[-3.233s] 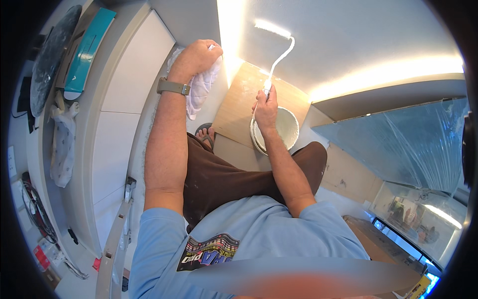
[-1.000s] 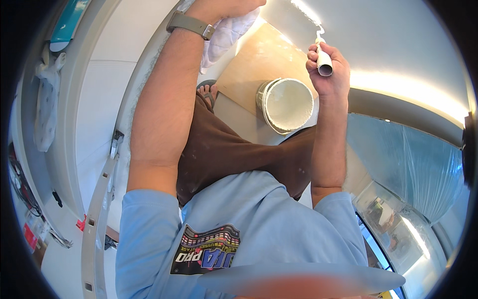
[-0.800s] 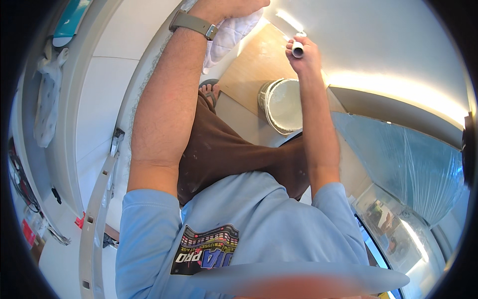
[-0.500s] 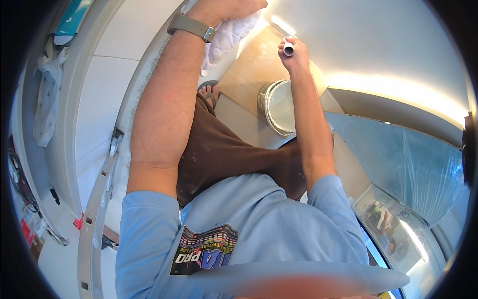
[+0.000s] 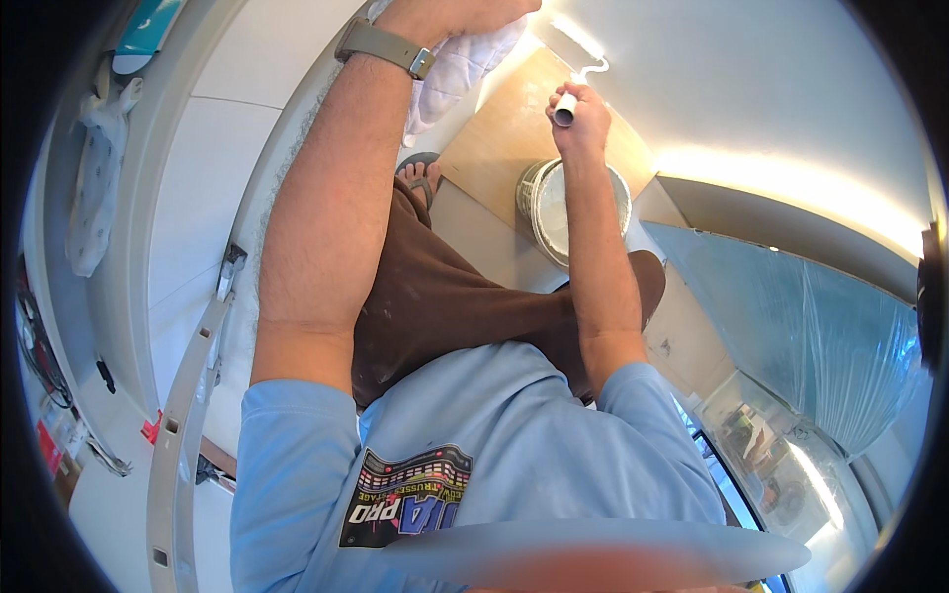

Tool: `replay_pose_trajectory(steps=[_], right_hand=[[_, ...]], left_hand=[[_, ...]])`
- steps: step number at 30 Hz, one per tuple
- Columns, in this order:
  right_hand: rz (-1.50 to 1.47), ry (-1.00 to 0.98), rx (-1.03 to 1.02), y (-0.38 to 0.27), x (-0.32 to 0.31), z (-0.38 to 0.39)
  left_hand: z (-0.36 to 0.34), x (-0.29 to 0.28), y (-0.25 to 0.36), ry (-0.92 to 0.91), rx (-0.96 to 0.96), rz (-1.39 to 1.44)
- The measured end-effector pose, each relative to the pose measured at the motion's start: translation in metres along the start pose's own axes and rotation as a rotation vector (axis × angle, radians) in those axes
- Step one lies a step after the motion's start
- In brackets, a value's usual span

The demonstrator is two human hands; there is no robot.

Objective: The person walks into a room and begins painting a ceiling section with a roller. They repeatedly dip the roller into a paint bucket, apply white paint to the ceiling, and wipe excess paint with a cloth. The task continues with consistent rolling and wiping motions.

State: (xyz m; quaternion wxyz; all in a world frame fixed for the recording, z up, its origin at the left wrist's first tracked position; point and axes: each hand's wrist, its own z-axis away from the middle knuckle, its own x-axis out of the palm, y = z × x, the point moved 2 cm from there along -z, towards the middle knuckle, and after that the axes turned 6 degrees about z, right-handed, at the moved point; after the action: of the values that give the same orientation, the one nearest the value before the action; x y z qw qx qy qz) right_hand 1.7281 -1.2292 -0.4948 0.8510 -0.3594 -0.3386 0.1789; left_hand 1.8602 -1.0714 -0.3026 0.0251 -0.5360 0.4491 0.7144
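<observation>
My right hand [image 5: 583, 121] is closed around the handle of a paint roller [image 5: 578, 37], whose bent white frame shows just beyond the fingers. The roller's white sleeve lies along the pale wall [image 5: 712, 74]; whether it presses on it I cannot tell. Below that hand, partly behind my forearm, stands a bucket [image 5: 550, 212] with whitish contents. At the top edge is my left hand [image 5: 474, 14], a grey-strapped watch on its wrist. Most of its fingers are cut off by the frame. White quilted cloth [image 5: 450, 89] hangs right beneath it; whether the hand grips anything is hidden.
A wooden board [image 5: 494, 133] lies beyond the bucket, by my sandalled foot [image 5: 422, 181]. Plastic film [image 5: 801, 326] covers a bluish panel at right. On the left runs a metal bar with holes [image 5: 173, 427]. A light strip glows along the wall's lower edge.
The roller has moved upward and a little right, with more of its frame showing. My right hand has dropped slightly and its forearm has swung left. My left arm has barely shifted.
</observation>
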Motion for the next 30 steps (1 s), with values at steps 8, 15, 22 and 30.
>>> replay_pose_trajectory(steps=[8, 15, 22, 30], right_hand=[[-0.039, 0.006, 0.059, -0.019, 0.013, 0.003], [-0.123, -0.091, -0.130, -0.094, 0.056, 0.098], [-0.070, -0.124, -0.187, -0.117, 0.070, 0.130], [-0.014, -0.017, -0.134, -0.088, 0.074, 0.100]], left_hand=[[-0.009, 0.012, -0.012, 0.029, 0.478, -0.245], [-0.009, 0.003, -0.012, 0.039, 0.026, 0.072], [-0.004, -0.001, 0.007, 0.014, -0.072, 0.079], [-0.011, 0.004, 0.000, 0.017, -0.004, -0.009]])
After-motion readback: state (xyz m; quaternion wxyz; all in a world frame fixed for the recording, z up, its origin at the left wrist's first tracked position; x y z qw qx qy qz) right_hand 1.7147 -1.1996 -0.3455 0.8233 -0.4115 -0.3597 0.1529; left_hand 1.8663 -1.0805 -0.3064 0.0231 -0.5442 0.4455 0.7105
